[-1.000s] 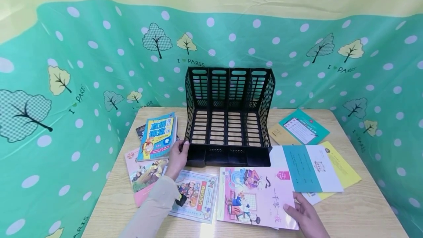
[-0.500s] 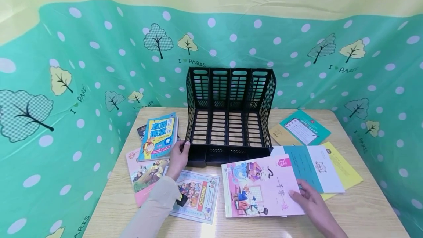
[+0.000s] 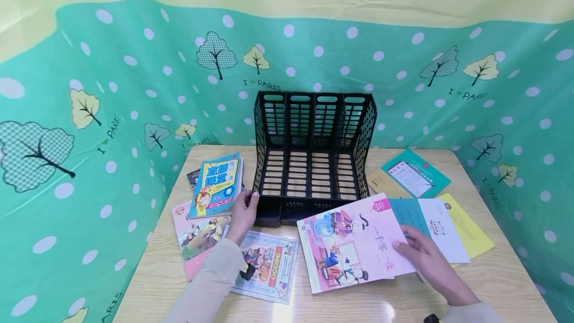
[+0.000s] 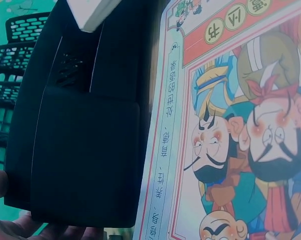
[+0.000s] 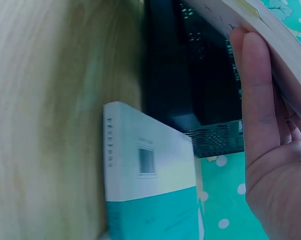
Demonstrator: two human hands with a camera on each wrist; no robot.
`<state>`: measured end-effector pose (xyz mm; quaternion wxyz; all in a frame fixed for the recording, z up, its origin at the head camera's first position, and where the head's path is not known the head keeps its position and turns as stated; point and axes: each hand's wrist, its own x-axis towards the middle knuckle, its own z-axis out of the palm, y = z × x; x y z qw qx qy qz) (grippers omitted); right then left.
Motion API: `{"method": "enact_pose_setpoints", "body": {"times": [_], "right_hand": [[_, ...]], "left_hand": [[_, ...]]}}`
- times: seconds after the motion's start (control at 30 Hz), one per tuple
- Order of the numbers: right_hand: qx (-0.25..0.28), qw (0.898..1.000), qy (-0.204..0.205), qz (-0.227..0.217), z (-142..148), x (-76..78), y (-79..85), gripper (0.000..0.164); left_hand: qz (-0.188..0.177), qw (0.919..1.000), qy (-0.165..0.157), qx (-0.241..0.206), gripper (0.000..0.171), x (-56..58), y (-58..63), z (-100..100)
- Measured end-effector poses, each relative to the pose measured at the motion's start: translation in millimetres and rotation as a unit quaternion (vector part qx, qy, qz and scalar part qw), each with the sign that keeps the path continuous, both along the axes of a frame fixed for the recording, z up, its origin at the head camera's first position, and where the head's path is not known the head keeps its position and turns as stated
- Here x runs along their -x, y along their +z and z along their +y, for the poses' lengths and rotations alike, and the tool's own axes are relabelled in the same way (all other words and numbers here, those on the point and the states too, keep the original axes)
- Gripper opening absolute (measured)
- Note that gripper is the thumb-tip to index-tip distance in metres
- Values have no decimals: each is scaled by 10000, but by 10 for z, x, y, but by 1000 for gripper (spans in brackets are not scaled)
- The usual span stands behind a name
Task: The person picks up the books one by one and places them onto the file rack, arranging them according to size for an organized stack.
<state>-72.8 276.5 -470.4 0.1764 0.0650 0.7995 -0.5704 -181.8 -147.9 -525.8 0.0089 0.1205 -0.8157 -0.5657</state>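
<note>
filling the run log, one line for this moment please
left hand: grips black plastic slotted rack, front left corner | right hand: holds pink illustrated paperback book above light wooden table

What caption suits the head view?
Pink book in the right grip, left grip holding the rack by its front left corner.

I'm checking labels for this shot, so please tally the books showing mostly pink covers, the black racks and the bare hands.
Pink-covered books: 2 (rectangular pink illustrated paper book, held; pink picture-covered book, at the picture's left)
Black slotted plastic rack: 1
Bare hands: 2 (left hand, right hand)
Total: 5
</note>
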Motion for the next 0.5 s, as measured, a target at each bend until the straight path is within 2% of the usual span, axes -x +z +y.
{"method": "enact_pose_setpoints", "body": {"times": [0.17, 0.5], "right_hand": [[-110, 9998, 142, 127, -4, 73, 98, 51], [-375, 9952, 498, 761, -60, 245, 233, 45]], "left_hand": [[-13, 10000, -12, -17, 45, -10, 14, 2], [-31, 10000, 26, -27, 44, -17, 23, 3]]}}
